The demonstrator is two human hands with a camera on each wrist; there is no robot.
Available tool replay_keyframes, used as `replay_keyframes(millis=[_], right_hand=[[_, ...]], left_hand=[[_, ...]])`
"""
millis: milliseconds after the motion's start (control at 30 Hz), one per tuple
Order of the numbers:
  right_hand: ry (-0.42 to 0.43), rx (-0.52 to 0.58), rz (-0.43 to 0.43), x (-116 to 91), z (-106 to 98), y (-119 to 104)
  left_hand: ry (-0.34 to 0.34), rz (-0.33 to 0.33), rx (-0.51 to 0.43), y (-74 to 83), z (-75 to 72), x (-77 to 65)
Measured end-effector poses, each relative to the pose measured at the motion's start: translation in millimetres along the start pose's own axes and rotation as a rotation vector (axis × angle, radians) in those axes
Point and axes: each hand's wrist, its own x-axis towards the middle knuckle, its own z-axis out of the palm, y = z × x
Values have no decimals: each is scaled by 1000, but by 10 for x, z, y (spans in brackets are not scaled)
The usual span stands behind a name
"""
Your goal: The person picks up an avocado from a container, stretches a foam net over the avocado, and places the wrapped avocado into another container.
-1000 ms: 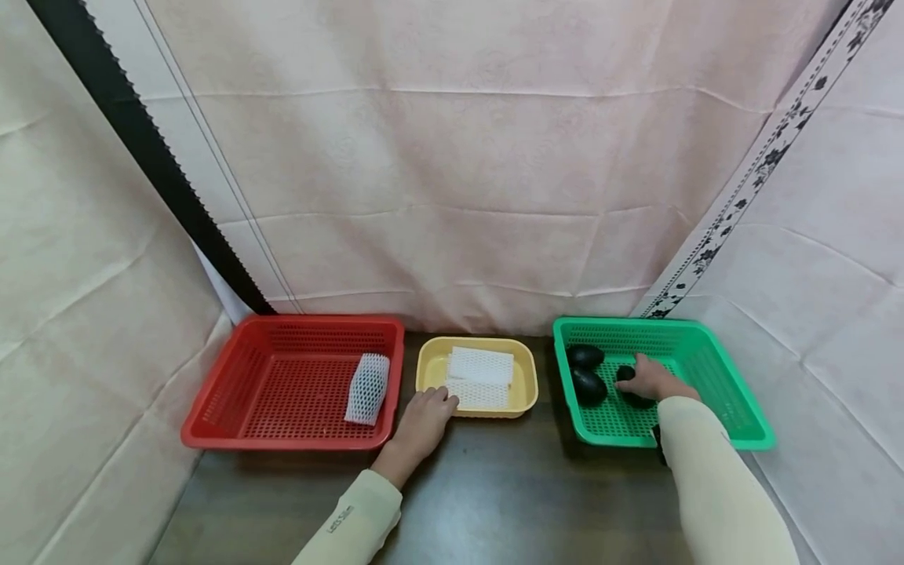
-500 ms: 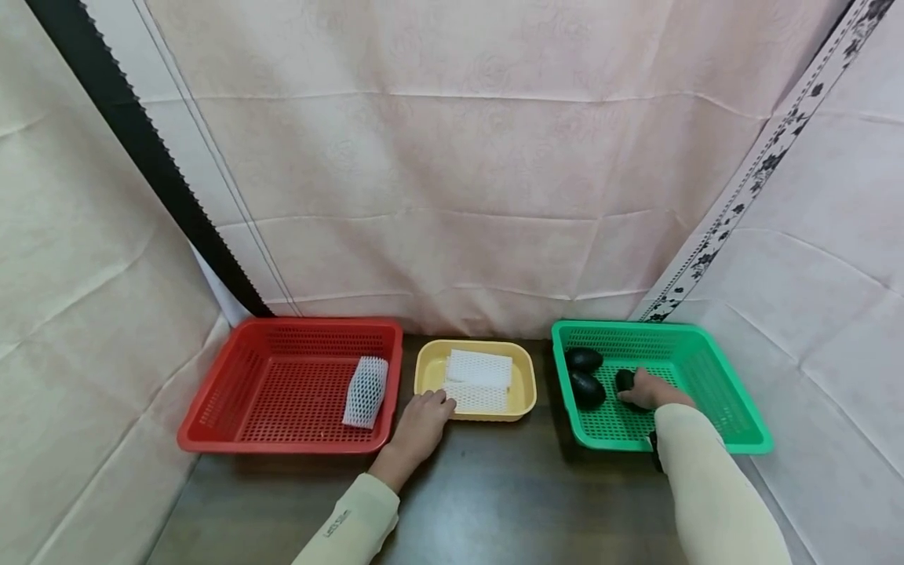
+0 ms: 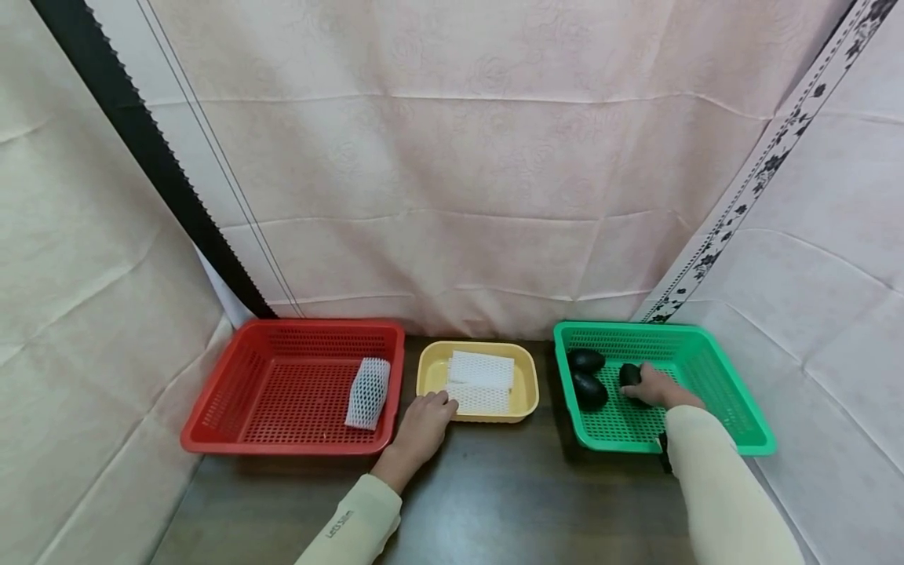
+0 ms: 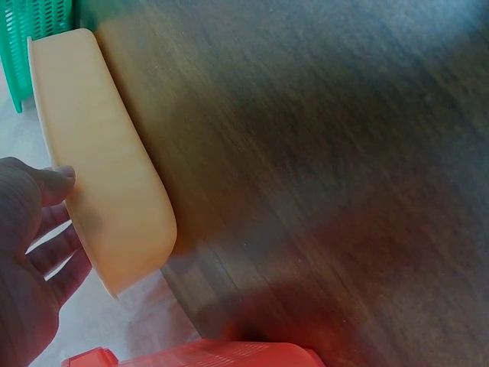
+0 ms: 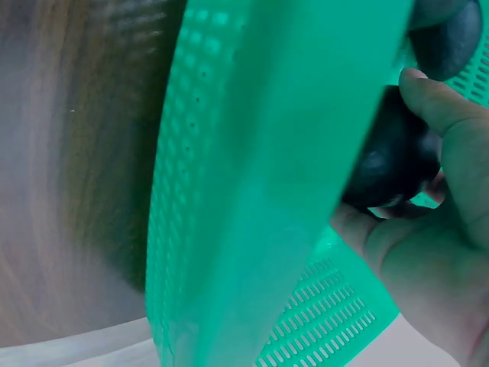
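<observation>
My right hand (image 3: 657,386) is inside the green basket (image 3: 734,392), thumb and fingers curled around a dark avocado (image 5: 393,153). Two more dark avocados lie by the basket's left wall, one (image 3: 585,359) behind the other (image 3: 588,390). At the front left corner of a small yellow tray (image 3: 526,404), my left hand (image 3: 424,428) pinches the rim. The left wrist view shows its thumb against the tray's outer wall (image 4: 107,153) and the fingers past the rim. White foam net sleeves (image 3: 482,369) lie flat in the tray.
To the left stands a red basket (image 3: 282,448) with a white foam net (image 3: 368,392) lying along its right side. All three containers sit on a dark wooden table (image 3: 508,494). Pale cloth (image 3: 452,196) hangs behind and on both sides.
The right hand's raised fingers have lowered and closed around the avocado, which has shifted only slightly. The left hand stays at the tray rim.
</observation>
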Motion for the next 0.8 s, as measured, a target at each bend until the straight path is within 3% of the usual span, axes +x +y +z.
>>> replay_keyframes(millis=[233, 533, 800], right_hand=[[58, 74, -73, -26, -42, 21], [176, 31, -154, -244, -154, -113], [214, 62, -200, -395, -162, -209]], left_hand=[[1, 8, 10, 1, 13, 7], [7, 12, 3, 16, 2, 9], [30, 19, 4, 8, -8, 0]])
